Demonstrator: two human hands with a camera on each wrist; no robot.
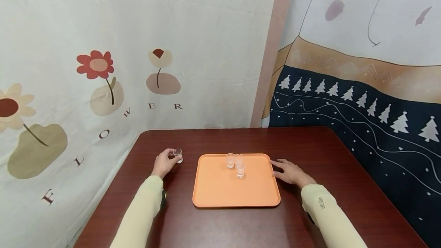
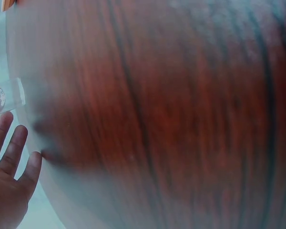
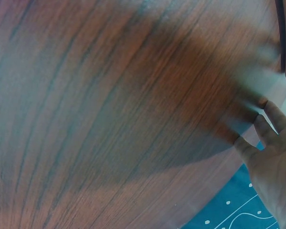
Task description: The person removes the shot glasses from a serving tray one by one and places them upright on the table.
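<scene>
At the left of the table, my left hand (image 1: 164,163) pinches a small clear shot glass (image 1: 178,155) between thumb and fingers. The glass's base (image 2: 14,91) shows at the left edge of the left wrist view, above the other fingers. Three similar shot glasses (image 1: 240,170) stand close together on an orange tray (image 1: 220,192), towards its far side. My right hand (image 1: 290,172) lies beside the tray's right rim with its fingers spread and holds nothing. In the right wrist view, several of its fingertips (image 3: 239,141) rest at the tabletop.
The dark red-brown wooden table (image 1: 227,227) carries the tray in its middle. Behind its far edge hangs a pale cloth (image 1: 213,49) with flowers and letters. A dark blue cloth (image 1: 344,118) with white trees hangs at the right.
</scene>
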